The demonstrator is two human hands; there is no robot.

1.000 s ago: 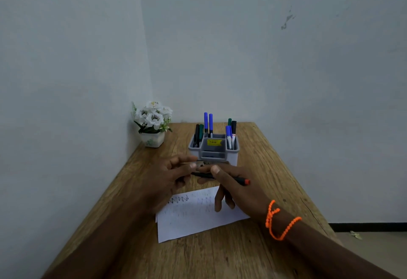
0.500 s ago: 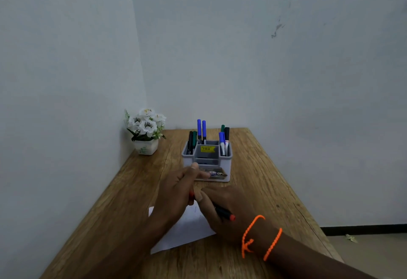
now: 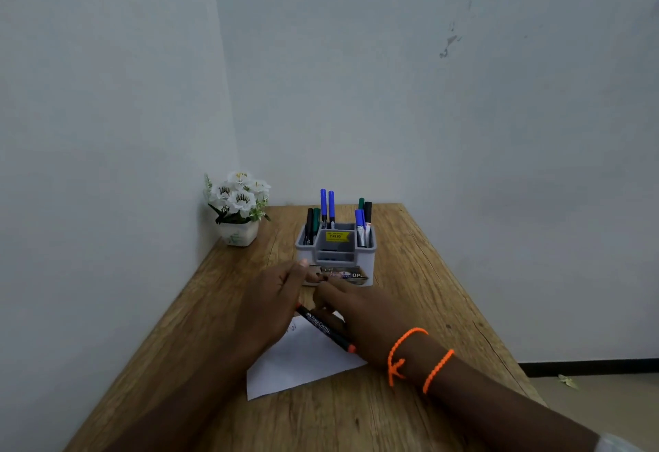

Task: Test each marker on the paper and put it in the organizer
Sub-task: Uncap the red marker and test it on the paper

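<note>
left hand (image 3: 274, 303) pinching the marker's near-hidden tip end over the paper (image 3: 303, 359) | right hand (image 3: 360, 312) gripping the marker (image 3: 322, 326) barrel | organizer (image 3: 335, 255) already holding several markers | this one looking mid-test, not yet stowed

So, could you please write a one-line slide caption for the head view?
Both hands handle an orange-tipped marker over the paper before the organizer.

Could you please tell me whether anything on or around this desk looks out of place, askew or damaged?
The paper lies skewed to the table edges, partly under both hands. The wall has a dark scuff. Otherwise nothing stands out.
</note>
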